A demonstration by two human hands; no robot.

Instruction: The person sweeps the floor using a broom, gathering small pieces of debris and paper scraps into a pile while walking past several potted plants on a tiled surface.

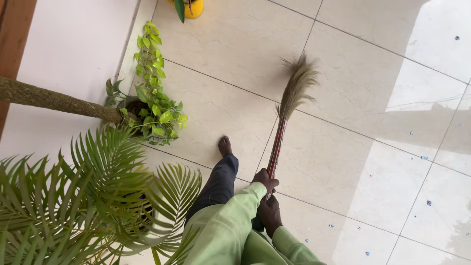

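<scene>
At frame left stand two leafy plants: a palm (73, 196) and a vine pot (154, 105). Centre, one broom (287, 110) runs up from both clenched hands, left hand (265, 180) above right hand (270, 214), bristles on the floor (373, 147).

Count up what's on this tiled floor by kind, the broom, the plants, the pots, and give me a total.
Grass broom, held by the left hand and right hand: 1
Leafy vine plant on a mossy pole: 1
Palm plant: 1
Yellow pot: 1
Total: 4
</scene>
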